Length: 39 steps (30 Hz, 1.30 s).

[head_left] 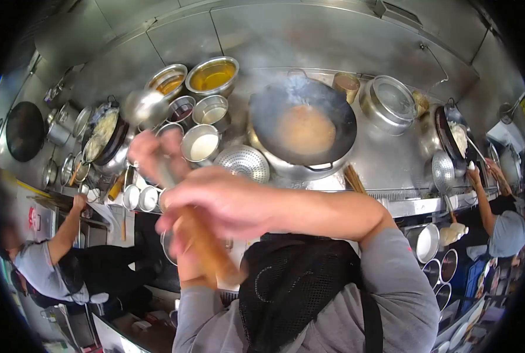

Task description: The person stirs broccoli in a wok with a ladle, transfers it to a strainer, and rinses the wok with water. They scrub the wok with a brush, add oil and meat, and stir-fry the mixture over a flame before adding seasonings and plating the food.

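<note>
My right arm reaches across to the left, and my right hand (227, 197) is wrapped round a ladle with a thick wooden handle (206, 244). The metal bowl of the ladle (147, 107) is smeared by motion, above the seasoning pots. My left hand (156, 154) is beyond the right one, beside the ladle's shaft, its fingers too blurred to read. Nearby stand a pot of white powder or liquid (204, 146) and a perforated strainer (242, 164). To the right, a black wok (262, 129) with light brown, steaming contents sits on the range.
Two metal bowls at the back hold amber liquid, one a yellow oil bowl (213, 75). A lidded metal pot (388, 103) stands right of the wok. Co-workers are at both sides: a person in grey (45, 259) at left, another person (506, 232) at right.
</note>
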{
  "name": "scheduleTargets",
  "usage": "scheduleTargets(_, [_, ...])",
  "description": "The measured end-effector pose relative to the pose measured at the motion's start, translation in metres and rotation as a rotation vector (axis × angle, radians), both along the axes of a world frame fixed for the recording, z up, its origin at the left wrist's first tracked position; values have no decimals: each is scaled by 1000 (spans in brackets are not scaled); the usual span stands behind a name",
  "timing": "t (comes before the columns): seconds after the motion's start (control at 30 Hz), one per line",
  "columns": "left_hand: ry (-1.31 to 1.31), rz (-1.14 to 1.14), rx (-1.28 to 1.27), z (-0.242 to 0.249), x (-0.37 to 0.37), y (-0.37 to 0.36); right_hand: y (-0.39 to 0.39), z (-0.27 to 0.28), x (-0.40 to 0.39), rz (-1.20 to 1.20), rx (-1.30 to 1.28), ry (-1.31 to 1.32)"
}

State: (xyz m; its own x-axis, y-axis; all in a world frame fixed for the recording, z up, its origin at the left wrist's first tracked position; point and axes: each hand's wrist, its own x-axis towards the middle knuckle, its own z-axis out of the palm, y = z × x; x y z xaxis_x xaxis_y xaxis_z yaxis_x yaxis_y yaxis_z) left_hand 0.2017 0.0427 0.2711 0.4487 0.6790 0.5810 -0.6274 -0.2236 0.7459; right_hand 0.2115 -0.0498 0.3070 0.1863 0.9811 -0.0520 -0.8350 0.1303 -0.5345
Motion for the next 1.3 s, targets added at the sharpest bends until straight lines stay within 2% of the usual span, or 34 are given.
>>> scheduleTargets(0.03, [2,273,790,-54,40,48,-33,-9,17,-92,-99,5])
scheduleTargets(0.1, [208,298,915,-120,58,17,-97,-47,51,-276,-325,-218])
scheduleTargets(0.17, [375,198,839,-168,51,-31,-162,-99,78,-373,-395,-254])
scheduleTargets(0.23, [527,85,766,-219,30,-69,-216,-145,98,-465,-674,-567])
scheduleTargets(0.27, [599,61,740,-229,19,-88,-239,-174,106,-535,-774,-696])
scheduleTargets(0.33, [777,-71,679,-245,-1,-109,-278,-203,125,-514,-978,-848])
scheduleTargets(0.4, [817,-77,632,-260,-12,-121,-314,-234,145,-558,-1121,-1266])
scheduleTargets(0.43, [840,-89,599,-263,-14,-125,-327,-248,154,-540,-1117,-1273])
scheduleTargets(0.5, [857,-75,592,-263,-12,-130,-344,-260,162,-634,-1179,-1637])
scheduleTargets(0.6, [862,-39,584,-252,0,-137,-360,-259,156,-525,-1263,-1569])
scheduleTargets(0.67, [851,-48,551,-243,6,-140,-364,-255,148,-545,-1154,-1600])
scheduleTargets(0.73, [842,-24,546,-240,10,-141,-351,-214,137,-353,-1059,-692])
scheduleTargets(0.77, [842,-28,538,-241,11,-141,-349,-210,135,-414,-925,-418])
scheduleTargets(0.8, [843,-33,531,-242,11,-141,-350,-205,138,-410,-921,-413])
scheduleTargets(0.87, [853,-55,503,-241,9,-144,-356,-197,147,-454,-559,311])
scheduleTargets(0.9, [851,-78,472,-240,10,-144,-360,-205,151,-389,-329,479])
scheduleTargets(1.0, [896,-112,465,-241,8,-148,-357,-228,148,-385,-339,441])
scheduleTargets(1.07, [884,-122,447,-240,11,-149,-348,-219,133,-422,-537,293])
scheduleTargets(1.13, [877,-137,487,-237,9,-150,-345,-218,133,-388,-789,-235])
scheduleTargets(1.17, [868,-130,480,-237,9,-150,-346,-221,132,-389,-790,-239])
scheduleTargets(1.23, [849,-110,479,-237,11,-150,-351,-236,133,-476,-1091,-1288])
scheduleTargets(1.27, [840,-93,479,-237,10,-151,-355,-249,141,-471,-1090,-1296])
scheduleTargets(1.3, [842,-88,468,-236,9,-154,-358,-260,152,-557,-1119,-1482])
